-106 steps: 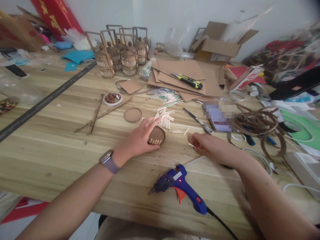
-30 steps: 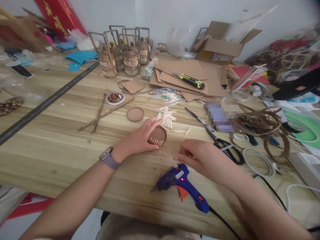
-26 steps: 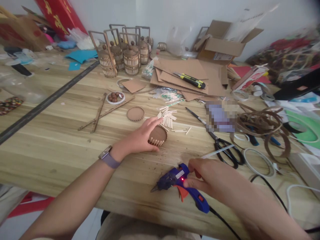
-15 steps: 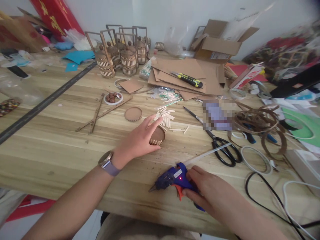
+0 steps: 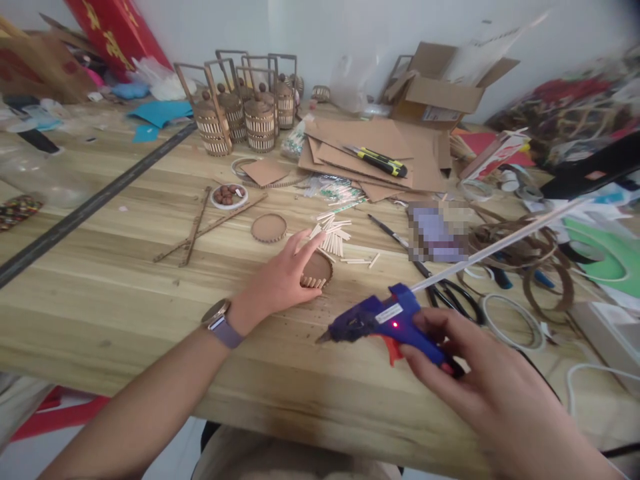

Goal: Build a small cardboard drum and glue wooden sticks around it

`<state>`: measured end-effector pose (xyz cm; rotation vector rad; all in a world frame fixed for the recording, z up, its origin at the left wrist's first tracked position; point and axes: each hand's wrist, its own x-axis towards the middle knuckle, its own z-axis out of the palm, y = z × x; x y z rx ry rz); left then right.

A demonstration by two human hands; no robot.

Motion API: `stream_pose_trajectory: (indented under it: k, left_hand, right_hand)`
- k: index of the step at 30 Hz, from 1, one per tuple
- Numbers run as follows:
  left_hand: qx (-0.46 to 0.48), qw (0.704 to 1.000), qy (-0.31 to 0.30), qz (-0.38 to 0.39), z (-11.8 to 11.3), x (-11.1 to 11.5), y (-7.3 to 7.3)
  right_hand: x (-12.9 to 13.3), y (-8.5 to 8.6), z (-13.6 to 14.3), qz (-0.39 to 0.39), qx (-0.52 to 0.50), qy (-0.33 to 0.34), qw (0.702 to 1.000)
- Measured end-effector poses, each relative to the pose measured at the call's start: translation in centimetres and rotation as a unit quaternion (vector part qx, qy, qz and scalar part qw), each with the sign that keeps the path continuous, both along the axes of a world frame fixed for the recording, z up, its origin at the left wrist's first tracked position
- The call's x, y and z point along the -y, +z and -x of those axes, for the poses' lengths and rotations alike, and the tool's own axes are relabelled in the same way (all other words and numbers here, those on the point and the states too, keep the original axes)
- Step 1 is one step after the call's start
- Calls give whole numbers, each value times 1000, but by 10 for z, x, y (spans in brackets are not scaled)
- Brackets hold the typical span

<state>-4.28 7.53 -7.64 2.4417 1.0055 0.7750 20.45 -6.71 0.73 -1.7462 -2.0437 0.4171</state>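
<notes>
My left hand [image 5: 283, 277] curves around a small round cardboard base [image 5: 320, 265], thumb at its near rim and a finger at its far side. Short wooden sticks stand along the near edge of that base. In my right hand [image 5: 465, 360] is a blue glue gun [image 5: 375, 320] with an orange trigger, a lit red light and a long glue stick out of its back. Its nozzle points left, just right of the base and nearer to me. Beyond my left fingers lies a pile of short wooden sticks [image 5: 333, 239]. A second round base [image 5: 269, 228] lies to the left.
Behind stand several lidded stick baskets [image 5: 260, 127] with tall handles. A utility knife [image 5: 377, 161] rests on cardboard sheets [image 5: 345, 137]. Black scissors [image 5: 453, 297] and a tape roll [image 5: 514, 322] lie right; a bowl of brown beads [image 5: 229, 196] sits left.
My right hand has raised the glue gun and moved it right and away from me, its glue stick now reaching farther right. My left hand stays at the round base.
</notes>
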Motion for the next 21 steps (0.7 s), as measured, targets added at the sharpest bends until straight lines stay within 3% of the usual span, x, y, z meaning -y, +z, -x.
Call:
stream_pose_trajectory:
  k: [3, 6, 9, 12, 16, 21]
  left_hand:
    - [10, 1000, -3, 11, 0, -1, 1]
    - [11, 1000, 0, 29, 0, -1, 1]
    - [23, 999, 4, 41, -1, -2, -1]
    - [38, 998, 1, 40, -1, -3, -4]
    - [48, 998, -5, 27, 0, -5, -8]
    - [72, 997, -15, 28, 1, -8, -8]
  right_hand:
    - [-18, -5, -2, -15, -68, -48, 996]
    - [-35, -20, -1, 73, -194, -72, 976]
    - [-48, -39, 1, 195, -285, -73, 936]
    - [-55, -58, -2, 208, -340, -64, 915]
    - [-58, -70, -10, 167, -345, -16, 923]
    - [-57, -63, -9, 152, -253, 43, 954]
